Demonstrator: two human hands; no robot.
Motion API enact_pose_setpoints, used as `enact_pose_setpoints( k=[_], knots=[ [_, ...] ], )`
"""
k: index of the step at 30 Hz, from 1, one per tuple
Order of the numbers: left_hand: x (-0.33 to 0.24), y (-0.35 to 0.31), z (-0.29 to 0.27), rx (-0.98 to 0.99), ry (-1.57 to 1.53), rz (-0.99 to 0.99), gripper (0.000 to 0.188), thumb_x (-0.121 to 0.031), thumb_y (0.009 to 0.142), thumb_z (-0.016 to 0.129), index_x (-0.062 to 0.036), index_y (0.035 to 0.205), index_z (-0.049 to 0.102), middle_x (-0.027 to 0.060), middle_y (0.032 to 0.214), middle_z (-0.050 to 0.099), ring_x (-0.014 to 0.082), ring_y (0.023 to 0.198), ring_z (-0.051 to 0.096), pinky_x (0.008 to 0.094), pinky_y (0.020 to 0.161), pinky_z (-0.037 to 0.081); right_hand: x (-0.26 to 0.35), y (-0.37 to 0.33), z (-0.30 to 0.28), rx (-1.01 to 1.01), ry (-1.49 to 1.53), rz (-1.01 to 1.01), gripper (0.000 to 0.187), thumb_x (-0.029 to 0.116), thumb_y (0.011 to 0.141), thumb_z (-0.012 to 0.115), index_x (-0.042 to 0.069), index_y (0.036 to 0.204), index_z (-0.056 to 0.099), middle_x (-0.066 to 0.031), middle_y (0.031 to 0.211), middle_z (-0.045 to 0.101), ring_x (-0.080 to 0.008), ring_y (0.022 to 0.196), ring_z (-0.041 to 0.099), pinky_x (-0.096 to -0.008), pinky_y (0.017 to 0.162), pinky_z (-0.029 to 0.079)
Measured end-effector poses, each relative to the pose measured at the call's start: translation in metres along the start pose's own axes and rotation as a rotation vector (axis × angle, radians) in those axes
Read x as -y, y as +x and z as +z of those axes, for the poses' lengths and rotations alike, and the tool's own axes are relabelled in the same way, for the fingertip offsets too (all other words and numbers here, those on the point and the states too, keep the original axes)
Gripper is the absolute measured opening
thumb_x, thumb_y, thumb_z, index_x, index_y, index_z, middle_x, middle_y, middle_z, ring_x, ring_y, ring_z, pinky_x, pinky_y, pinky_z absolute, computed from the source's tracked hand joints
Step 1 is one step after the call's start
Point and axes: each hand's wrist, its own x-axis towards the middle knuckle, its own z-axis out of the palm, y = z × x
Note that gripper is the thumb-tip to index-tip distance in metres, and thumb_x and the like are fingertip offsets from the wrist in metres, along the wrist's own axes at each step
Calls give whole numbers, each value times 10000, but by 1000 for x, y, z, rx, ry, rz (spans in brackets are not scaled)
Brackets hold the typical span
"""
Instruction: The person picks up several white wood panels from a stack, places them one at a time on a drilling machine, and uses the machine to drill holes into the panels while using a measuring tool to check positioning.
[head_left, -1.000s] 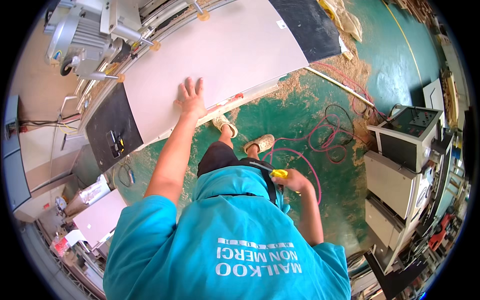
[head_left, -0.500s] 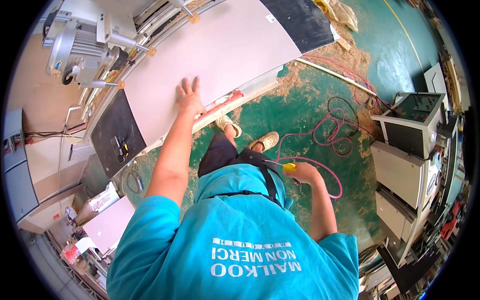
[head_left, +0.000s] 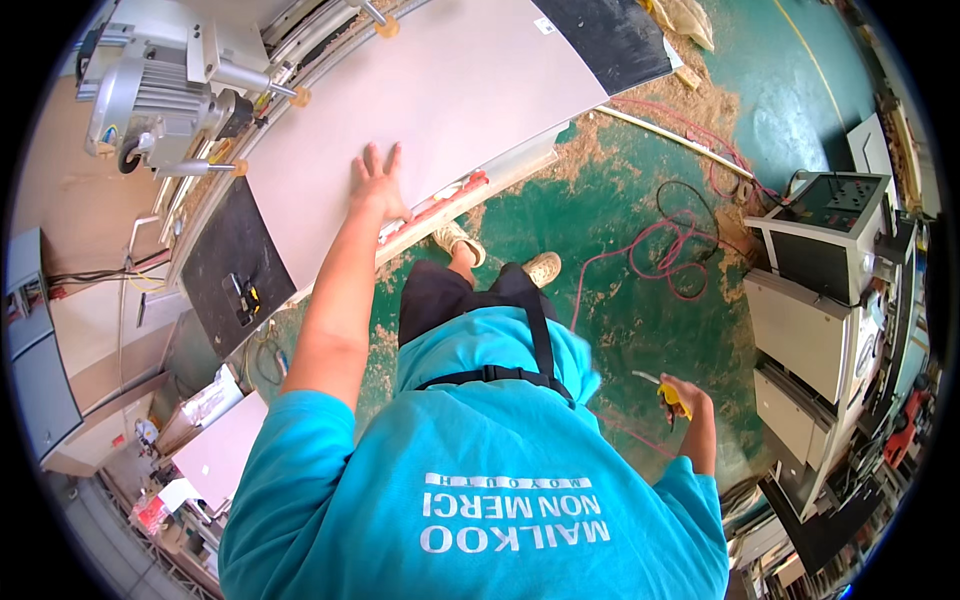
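My left hand [head_left: 377, 188] lies with fingers spread on a large pale panel [head_left: 440, 95], near its close edge. The panel rests on a machine bed whose black surface [head_left: 236, 265] shows at both ends. Out to my right, low beside my body, my right hand [head_left: 693, 399] is wrapped round a yellow air blow gun [head_left: 674, 400]. Its thin pale nozzle points left, over the green floor. Part of the gun's handle is hidden by my fingers.
A grey motor [head_left: 150, 100] and several rods with tan tips stand along the panel's far left side. A pink hose [head_left: 668, 250] loops over the sawdust-strewn floor. To the right is a control box [head_left: 835, 225] above pale cabinets [head_left: 800, 325]. A white pole [head_left: 675, 142] lies ahead.
My right hand has swung right and back with the air blow gun, away from my thigh. The pink hose has shifted. My left hand stays on the panel.
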Motion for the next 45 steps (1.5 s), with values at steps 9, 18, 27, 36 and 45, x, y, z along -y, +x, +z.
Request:
enact_pose_setpoints(
  k=[9, 18, 27, 36, 45],
  knots=[
    [-10, -6, -21, 120, 43, -63, 1467, -365, 601, 912, -327, 1520, -230, 187, 1597, -232, 467, 1476, -74, 686, 1063, 343, 26, -54, 54, 176, -617, -39, 598, 632, 929, 418, 129, 818, 722, -40, 608, 666, -109, 531, 507, -290, 515, 344],
    [11, -16, -27, 21, -83, 62, 1442, -399, 564, 914, -343, 1552, -135, 196, 1614, -176, 491, 1471, -59, 759, 1019, 306, 73, -25, 87, -30, -327, -185, 505, 544, 915, 566, 75, 988, 738, -59, 792, 718, -160, 727, 649, -291, 612, 448],
    [39, -2, 71, -517, -79, 339, 1106, -391, 677, 831, -353, 1559, 164, 102, 1645, -10, 393, 1502, -22, 838, 1021, 89, 188, -122, 171, -263, -305, -742, 377, 321, 817, 786, 77, 1071, 651, -65, 866, 696, -168, 784, 654, -308, 753, 513],
    [55, -3, 20, -160, -166, 351, 1347, -385, 545, 906, -387, 1565, 27, 67, 1640, -165, 392, 1488, -160, 854, 1006, 27, 242, -237, 146, -1141, -158, -829, 409, 420, 858, 695, 92, 1094, 635, -135, 828, 688, -224, 710, 692, -348, 639, 523],
    [80, 38, -71, -242, -553, 439, 740, -429, 794, 722, -114, 1415, 472, 146, 1524, 353, 333, 1450, 261, 549, 1094, 353, 237, -238, 231, -295, -174, -981, 377, 234, 806, 799, 54, 1107, 662, -30, 864, 706, -131, 773, 684, -282, 714, 535]
  ],
)
